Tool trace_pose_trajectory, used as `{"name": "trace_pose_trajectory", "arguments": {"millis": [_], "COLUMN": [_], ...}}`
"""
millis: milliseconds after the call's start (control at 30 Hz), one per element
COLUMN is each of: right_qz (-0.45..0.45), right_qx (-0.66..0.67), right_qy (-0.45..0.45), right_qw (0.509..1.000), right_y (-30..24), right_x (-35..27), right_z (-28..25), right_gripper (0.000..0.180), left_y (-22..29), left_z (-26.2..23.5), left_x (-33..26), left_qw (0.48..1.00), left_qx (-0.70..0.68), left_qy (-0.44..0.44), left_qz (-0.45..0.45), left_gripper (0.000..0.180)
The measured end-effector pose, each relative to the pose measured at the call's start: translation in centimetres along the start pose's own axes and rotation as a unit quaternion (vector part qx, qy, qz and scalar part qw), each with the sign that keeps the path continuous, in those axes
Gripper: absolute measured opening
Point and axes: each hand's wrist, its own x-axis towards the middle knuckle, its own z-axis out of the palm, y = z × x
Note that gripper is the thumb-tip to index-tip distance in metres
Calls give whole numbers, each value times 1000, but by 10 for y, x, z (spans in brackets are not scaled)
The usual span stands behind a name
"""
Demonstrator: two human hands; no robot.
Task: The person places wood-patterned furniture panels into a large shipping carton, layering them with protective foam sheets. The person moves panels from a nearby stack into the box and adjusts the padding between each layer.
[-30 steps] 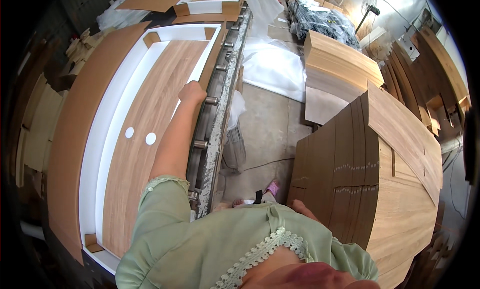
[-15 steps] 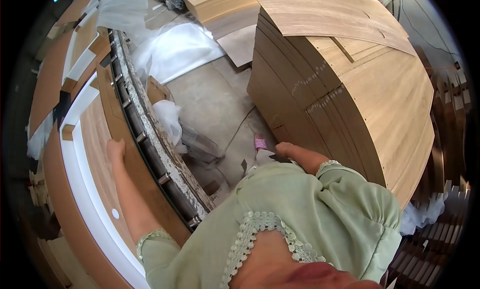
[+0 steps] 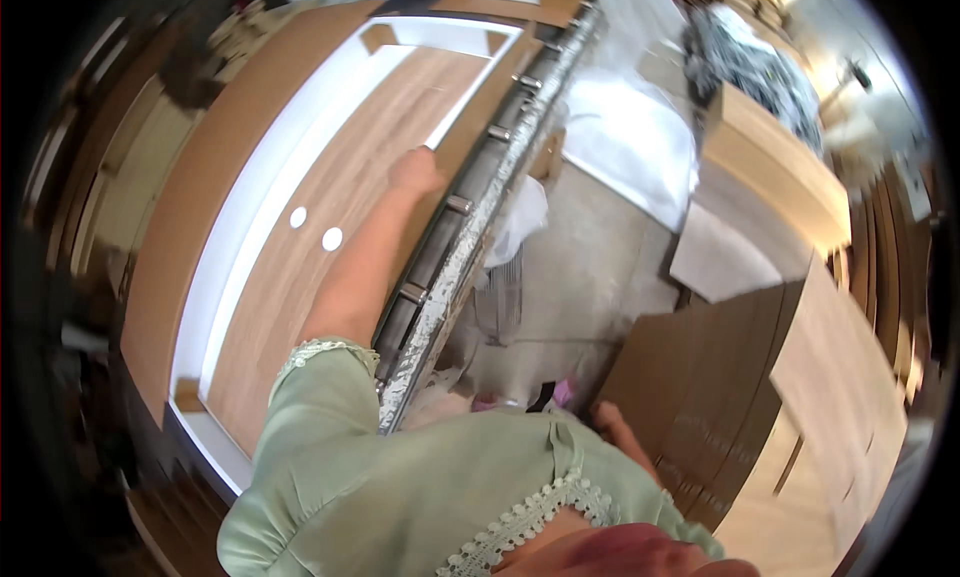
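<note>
My left hand (image 3: 414, 173) is closed over the inner side edge of a long open cardboard carton (image 3: 240, 107), left arm stretched out. White foam strips (image 3: 250, 182) line the carton around a wood-grain panel (image 3: 345, 157). Two white round spots, one a disc (image 3: 332, 239), show on the panel, with small cardboard corner pieces (image 3: 186, 394) at the carton's corners. The carton rests beside a roller conveyor (image 3: 459, 205). Low at my right side, my right hand (image 3: 608, 417) hangs near a stack of boards (image 3: 700, 387); its fingers are blurred and partly hidden.
The conveyor's chipped white rail (image 3: 490, 182) runs between the carton and the concrete floor (image 3: 590, 247). White foam sheeting (image 3: 630, 142) and clear plastic wrap (image 3: 520, 217) lie beyond it. More boards (image 3: 775, 162) and a grey plastic heap (image 3: 755, 72) stand farther right. Another carton (image 3: 510, 2) lies ahead.
My view has swung left, so the carton shows more fully and the board stack sits lower right. My left hand stays on the carton's edge; my right hand stays by my side.
</note>
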Motion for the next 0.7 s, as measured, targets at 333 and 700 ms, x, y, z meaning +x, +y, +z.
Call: {"name": "trace_pose_trajectory", "arguments": {"millis": [333, 700], "right_qz": [106, -32], "right_qx": [13, 25], "right_qy": [4, 42], "right_qw": [994, 998], "right_y": [112, 11], "right_x": [123, 210], "right_z": [-5, -142], "right_gripper": [25, 23], "left_y": [13, 7], "left_z": [-8, 5], "left_x": [0, 34], "left_qw": [999, 998], "left_qx": [26, 34], "left_qy": [-1, 33], "left_qz": [-38, 40], "left_gripper": [36, 46]}}
